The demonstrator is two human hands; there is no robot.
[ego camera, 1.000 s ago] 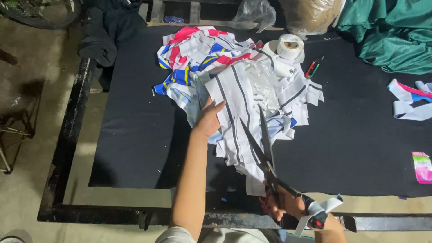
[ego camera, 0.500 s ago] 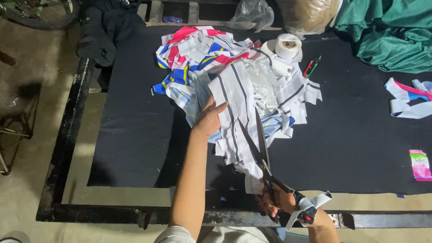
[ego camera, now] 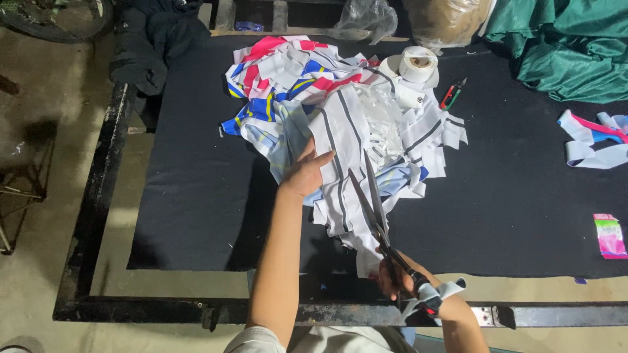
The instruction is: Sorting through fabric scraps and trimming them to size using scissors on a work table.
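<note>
A heap of white fabric pieces with dark stripes (ego camera: 356, 153) lies on a black-covered table (ego camera: 196, 189), on top of red, blue and yellow patterned cloth (ego camera: 275, 78). My left hand (ego camera: 306, 173) lies flat on the left side of a striped piece, fingers spread, holding it down. My right hand (ego camera: 399, 281) grips the handles of large dark scissors (ego camera: 369, 202) near the table's front edge. The blades are apart and point away from me into the striped fabric. A strip of pale cloth is wrapped around the scissor handle.
A roll of white tape (ego camera: 418, 64) and a small red-and-green cutter (ego camera: 453, 93) lie behind the heap. Green cloth (ego camera: 562, 46) is piled at the back right, loose fabric strips (ego camera: 592, 140) and a pink packet (ego camera: 610, 235) at the right. Dark clothing (ego camera: 147, 46) hangs off the back left corner.
The scissors and my right hand have shifted slightly forward and left along the striped fabric. My left hand stays pressed on the cloth.
</note>
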